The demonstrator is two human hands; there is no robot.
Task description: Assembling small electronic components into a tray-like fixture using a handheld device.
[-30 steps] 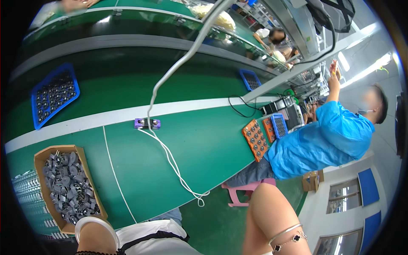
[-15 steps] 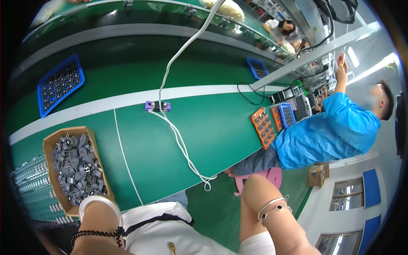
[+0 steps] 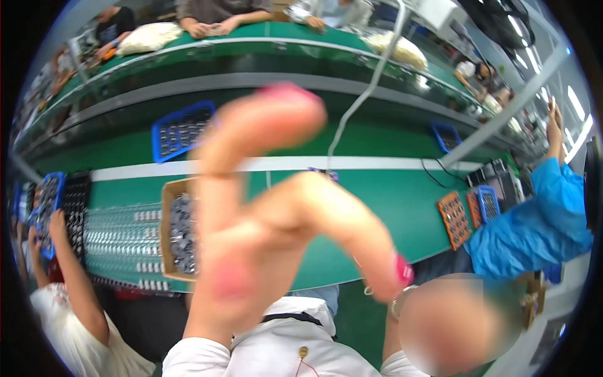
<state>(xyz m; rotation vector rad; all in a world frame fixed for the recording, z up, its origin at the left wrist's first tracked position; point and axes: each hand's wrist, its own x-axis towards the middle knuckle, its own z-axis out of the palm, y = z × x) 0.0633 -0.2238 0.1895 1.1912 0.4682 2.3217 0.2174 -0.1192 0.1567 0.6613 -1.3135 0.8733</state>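
The green bench (image 3: 396, 204) stretches from 9 to 3 o'clock. The left hand (image 3: 256, 242) looms blurred at the centre, its grip apart, fingers spread and bent. The right hand (image 3: 453, 322) is smeared between 4 and 5 o'clock; I cannot tell its grip. From the left hand, a cardboard carton (image 3: 166, 235) sits at 9 o'clock, a blue tray (image 3: 157, 142) at 11, an orange tray (image 3: 447, 223) at 3. Grey parts (image 3: 181, 235) fill the carton.
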